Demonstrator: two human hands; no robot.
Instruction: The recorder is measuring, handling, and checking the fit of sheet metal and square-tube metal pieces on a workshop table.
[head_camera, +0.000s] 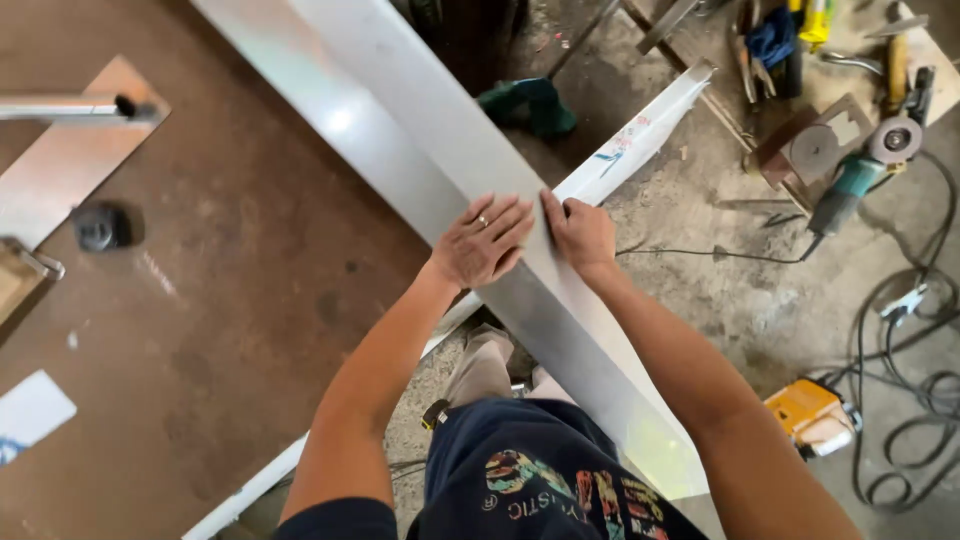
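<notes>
A big brown metal table (230, 330) sits left of the hands. A long shiny metal sheet (420, 130) lies under both hands. The left hand (484, 240) is spread flat on it. The right hand (580, 232) curls over its edge. A green grinder (855, 175) lies far right.

A long, shiny bent sheet-metal strip (420, 130) runs slantwise over the edge of the brown steel workbench (230, 330), its fold uppermost.
</notes>
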